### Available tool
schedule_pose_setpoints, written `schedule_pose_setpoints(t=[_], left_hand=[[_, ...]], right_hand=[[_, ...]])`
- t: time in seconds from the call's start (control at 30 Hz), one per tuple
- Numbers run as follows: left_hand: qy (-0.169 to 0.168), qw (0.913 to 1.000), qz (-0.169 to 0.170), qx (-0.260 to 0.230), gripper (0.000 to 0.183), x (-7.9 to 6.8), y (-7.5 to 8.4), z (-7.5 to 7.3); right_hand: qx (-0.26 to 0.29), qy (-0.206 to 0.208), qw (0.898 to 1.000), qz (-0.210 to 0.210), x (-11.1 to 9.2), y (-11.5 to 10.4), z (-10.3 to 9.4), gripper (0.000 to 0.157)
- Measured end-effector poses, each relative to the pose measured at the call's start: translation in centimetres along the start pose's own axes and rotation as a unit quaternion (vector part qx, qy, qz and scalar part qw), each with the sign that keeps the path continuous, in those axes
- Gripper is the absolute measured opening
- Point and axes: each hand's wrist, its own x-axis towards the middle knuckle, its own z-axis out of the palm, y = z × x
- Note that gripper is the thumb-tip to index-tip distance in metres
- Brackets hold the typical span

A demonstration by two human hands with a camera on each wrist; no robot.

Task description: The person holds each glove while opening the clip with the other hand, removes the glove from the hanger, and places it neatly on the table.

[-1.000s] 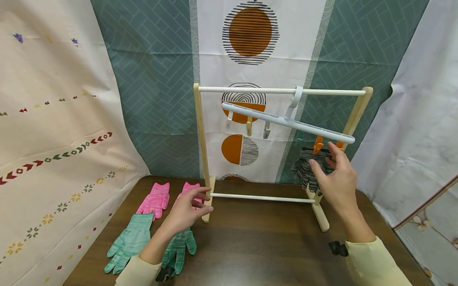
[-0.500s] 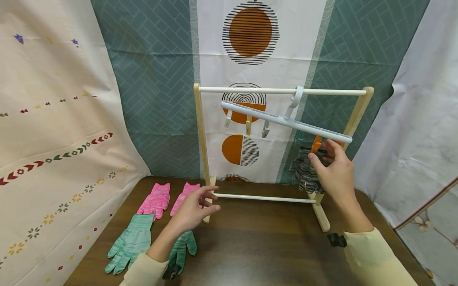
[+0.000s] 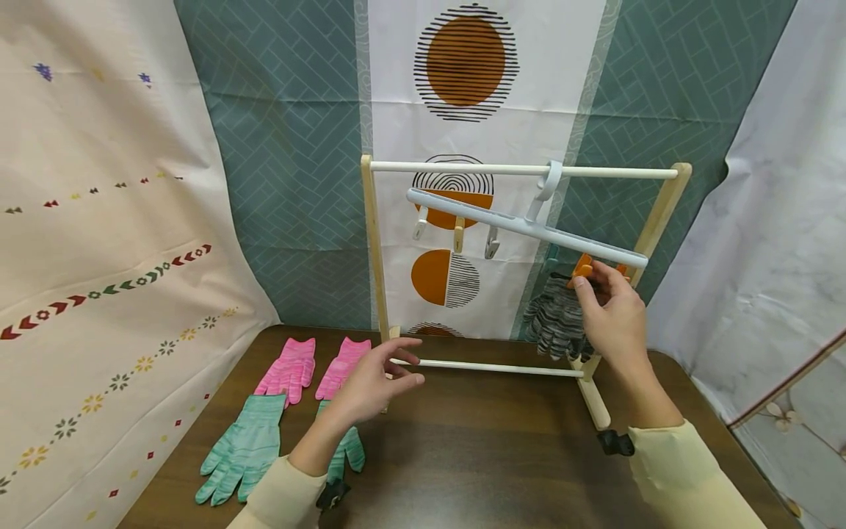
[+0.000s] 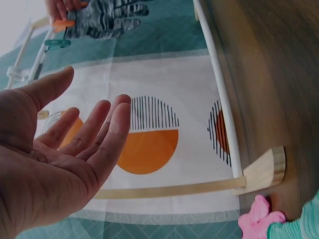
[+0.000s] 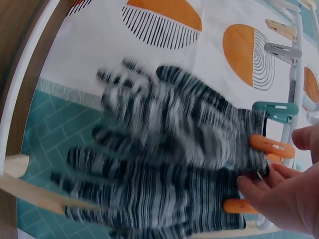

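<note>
A pair of black-and-grey striped gloves [image 3: 558, 316] hangs by the cuffs from orange clothespins below the right end of the white hanger bar [image 3: 489, 214]. My right hand [image 3: 615, 316] is at the cuffs, thumb and fingers around the handle end of the left orange clothespin [image 3: 581, 268]. In the right wrist view its fingertips [image 5: 254, 186] lie against the cuff between the two orange clothespins, and the upper glove [image 5: 169, 124] is blurred. My left hand [image 3: 380, 378] hovers palm-up at the rack's left side, fingers relaxed, holding nothing, as the left wrist view shows.
The hanger hooks over the top rail [image 3: 456, 168] of a wooden rack. Other clothespins, one beige [image 3: 459, 235], hang along its left half. Pink gloves [image 3: 288, 367] and green gloves [image 3: 247, 444] lie on the brown table [image 3: 489, 455] at left. Fabric walls surround it.
My right hand has moved left onto the clothespin, and the striped gloves have swung left. My left hand has drifted right and slightly up. The hanger bar's right end has shifted slightly left.
</note>
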Motion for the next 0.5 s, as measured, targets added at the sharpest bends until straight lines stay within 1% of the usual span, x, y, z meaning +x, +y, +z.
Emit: schedule_pose_setpoints(t=[0.1, 0.2, 0.4, 0.5], left_hand=[[-0.005, 1.0, 0.003, -0.005, 0.056, 0.2, 0.3, 0.3], [-0.008, 0.9999, 0.008, -0.008, 0.056, 0.4, 0.6, 0.6], [-0.006, 0.9999, 0.013, -0.009, 0.055, 0.9, 1.3, 1.0], [-0.006, 0.9997, 0.022, -0.014, 0.055, 1.4, 1.6, 1.3]], right_hand=[[0.015, -0.015, 1.0, 0.011, -0.1, -0.2, 0.2, 0.056], [0.027, -0.019, 0.999, 0.019, 0.0, -0.2, 0.3, 0.057], [0.052, -0.013, 0.998, 0.025, 0.2, -0.4, 0.6, 0.054], [0.069, -0.006, 0.997, 0.026, 0.2, -0.5, 0.9, 0.051]])
